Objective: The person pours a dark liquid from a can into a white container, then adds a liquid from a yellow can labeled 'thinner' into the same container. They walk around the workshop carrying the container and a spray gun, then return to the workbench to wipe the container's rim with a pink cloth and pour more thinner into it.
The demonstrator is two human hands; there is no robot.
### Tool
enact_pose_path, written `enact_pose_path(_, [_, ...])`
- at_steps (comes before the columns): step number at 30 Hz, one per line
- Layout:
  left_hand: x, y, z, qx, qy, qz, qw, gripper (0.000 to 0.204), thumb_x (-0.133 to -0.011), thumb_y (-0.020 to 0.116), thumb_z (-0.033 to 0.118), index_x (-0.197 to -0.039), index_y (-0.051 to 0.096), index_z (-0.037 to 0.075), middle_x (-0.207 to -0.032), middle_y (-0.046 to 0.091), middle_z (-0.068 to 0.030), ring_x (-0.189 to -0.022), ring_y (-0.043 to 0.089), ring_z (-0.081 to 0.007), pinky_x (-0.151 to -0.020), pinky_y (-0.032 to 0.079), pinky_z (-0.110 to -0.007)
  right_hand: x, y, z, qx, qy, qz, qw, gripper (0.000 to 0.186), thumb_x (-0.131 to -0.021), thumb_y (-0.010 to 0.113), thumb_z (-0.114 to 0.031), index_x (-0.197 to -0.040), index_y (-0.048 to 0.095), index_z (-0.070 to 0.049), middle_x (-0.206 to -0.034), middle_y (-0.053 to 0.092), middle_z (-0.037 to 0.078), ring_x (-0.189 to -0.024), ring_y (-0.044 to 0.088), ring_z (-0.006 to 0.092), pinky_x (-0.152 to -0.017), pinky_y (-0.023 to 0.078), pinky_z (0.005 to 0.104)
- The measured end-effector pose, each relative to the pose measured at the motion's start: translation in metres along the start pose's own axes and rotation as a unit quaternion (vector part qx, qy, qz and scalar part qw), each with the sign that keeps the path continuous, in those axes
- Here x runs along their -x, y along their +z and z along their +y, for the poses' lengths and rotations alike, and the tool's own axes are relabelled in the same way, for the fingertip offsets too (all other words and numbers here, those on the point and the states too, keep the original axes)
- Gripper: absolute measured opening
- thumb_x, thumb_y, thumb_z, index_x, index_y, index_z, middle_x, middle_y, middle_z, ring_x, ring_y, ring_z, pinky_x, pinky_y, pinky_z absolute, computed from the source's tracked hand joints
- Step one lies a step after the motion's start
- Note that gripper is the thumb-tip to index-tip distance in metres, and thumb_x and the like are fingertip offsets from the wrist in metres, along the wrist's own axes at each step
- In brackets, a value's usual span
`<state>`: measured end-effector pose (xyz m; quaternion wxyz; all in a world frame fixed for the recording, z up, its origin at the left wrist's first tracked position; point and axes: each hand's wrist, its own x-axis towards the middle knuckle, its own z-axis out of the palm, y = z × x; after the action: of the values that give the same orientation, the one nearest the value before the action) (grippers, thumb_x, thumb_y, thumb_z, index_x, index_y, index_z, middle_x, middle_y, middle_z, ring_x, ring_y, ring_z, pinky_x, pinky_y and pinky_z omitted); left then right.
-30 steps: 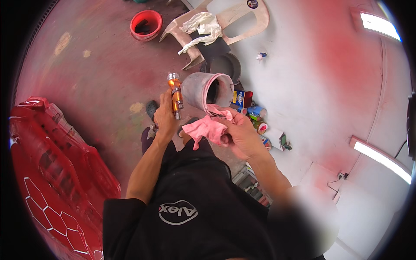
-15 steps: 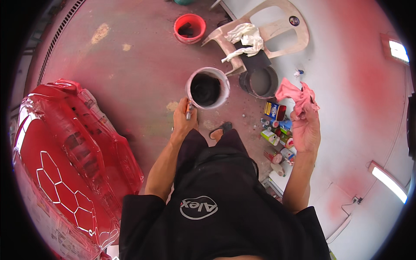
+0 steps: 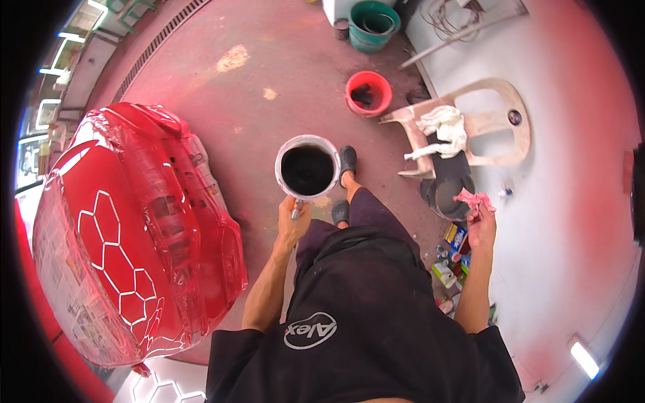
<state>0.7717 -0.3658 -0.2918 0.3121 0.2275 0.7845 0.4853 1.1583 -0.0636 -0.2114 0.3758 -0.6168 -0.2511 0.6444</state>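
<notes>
In front of my body, my left hand [image 3: 293, 227] is closed at the near side of a round, pale-rimmed pail [image 3: 279, 158]. Dark liquid [image 3: 307, 169], or a dark inside, shows within it. A short silvery piece [image 3: 296, 209] sticks out by the fingers; I cannot make out what it belongs to. Raised out to the right, my right hand [image 3: 481, 232] pinches a crumpled pink cloth [image 3: 476, 199] that stands up above the fingertips. The cloth touches nothing but the hand.
At left stands a glossy red car body [image 3: 127, 221] with white hexagon lines and plastic film. A plastic chair [image 3: 494, 127] with white cloth [image 3: 443, 131] is right, above a dark bucket [image 3: 430, 195] and several cans [image 3: 445, 274]. Red [image 3: 386, 101] and green buckets [image 3: 366, 40] stand farther off.
My view has swung toward the left, so the chair, buckets and cans sit farther right in it. Both feet now show. Each hand keeps its hold on the pail and the pink cloth.
</notes>
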Motion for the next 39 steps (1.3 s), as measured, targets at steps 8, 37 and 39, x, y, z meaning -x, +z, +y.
enact_pose_path(8, [-0.102,-0.039,0.05,0.001,0.011,0.06,0.998,0.027,-0.081,0.052,-0.008,-0.101,0.067,0.003,-0.068,0.042,0.0069,-0.06,0.037,-0.0042,-0.053,0.029,-0.026,-0.116,0.164,-0.01,0.082,-0.021,-0.083,0.993,0.009,-0.103,0.064,-0.013,-0.111,0.063,-0.009,-0.088,0.066,0.001,-0.067,0.059,0.0101,-0.063,0.054,0.0284])
enact_pose_path(37, [-0.613,-0.423,0.085,-0.023,-0.011,0.136,0.99,0.032,-0.082,0.054,-0.004,-0.112,0.063,0.001,-0.092,0.066,-0.0236,-0.087,0.066,-0.0438,-0.076,0.052,-0.043,-0.185,0.865,0.0,0.203,-0.011,-0.225,0.953,0.031,-0.097,0.063,-0.01,-0.128,0.059,-0.012,-0.103,0.068,0.0,-0.082,0.061,0.0074,-0.066,0.047,0.023])
enact_pose_path(39, [-0.658,-0.434,0.09,-0.027,0.022,0.158,0.987,0.03,-0.083,0.054,-0.003,-0.111,0.063,0.002,-0.091,0.065,-0.0233,-0.084,0.066,-0.0437,-0.075,0.053,-0.043,-0.203,0.906,0.001,0.196,-0.009,-0.23,0.953,0.028,-0.096,0.067,-0.011,-0.123,0.06,-0.013,-0.101,0.068,-0.001,-0.081,0.06,0.0066,-0.066,0.046,0.0231])
